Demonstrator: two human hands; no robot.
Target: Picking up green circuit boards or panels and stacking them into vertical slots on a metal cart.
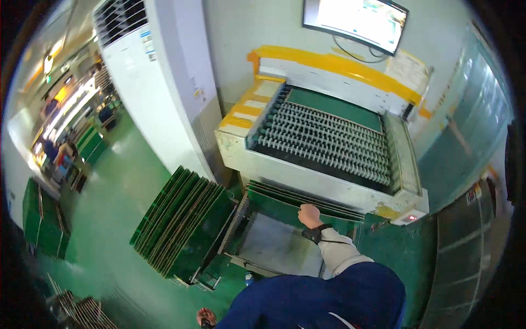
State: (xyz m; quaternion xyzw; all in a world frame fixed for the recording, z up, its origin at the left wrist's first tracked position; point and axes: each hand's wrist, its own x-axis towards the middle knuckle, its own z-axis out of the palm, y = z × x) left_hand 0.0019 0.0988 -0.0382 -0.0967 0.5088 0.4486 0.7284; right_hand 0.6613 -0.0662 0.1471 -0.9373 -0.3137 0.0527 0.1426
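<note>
My right hand (310, 215), with a dark band at the wrist, is closed at the top edge of a green board (282, 198). That board stands with several others in a low rack (235, 257) in front of me. The fingertips are hidden behind the hand. At the lower edge of the view my left hand (206, 317) hangs beside my body, away from the boards. It is small and blurred there, so its finger pose is unclear. More green boards (175, 222) stand tilted in a row left of the rack.
Beyond the rack is a roller conveyor machine (323, 140), with a green panel (334, 108) at its far end. A screen (355, 24) hangs above. A tall white air conditioner (145, 82) stands to the left. More boards (46, 219) stand far left, and a dark cabinet (460, 247) is at right.
</note>
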